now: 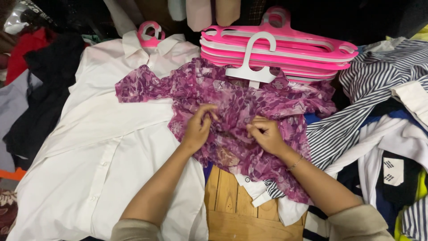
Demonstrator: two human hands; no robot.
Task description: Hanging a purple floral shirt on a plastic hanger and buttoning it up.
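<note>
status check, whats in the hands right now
Left hand and right hand both pinching the purple floral blouse. Blouse on white hanger, lying over white shirt. Pink hanger stack just behind.

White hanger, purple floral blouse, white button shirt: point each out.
White plastic hanger (pixel 251 73), head view, lower bar.
Purple floral sheer blouse (pixel 232 96), head view, upper front.
White buttoned cotton shirt (pixel 102 147), head view, front panel.

Wooden slatted worktop (pixel 229 209) showing bare only near the front edge, white button shirt (pixel 102 156) spread across its left, purple floral blouse (pixel 249 111) over the middle, striped garments (pixel 370 93) heaped right
</note>
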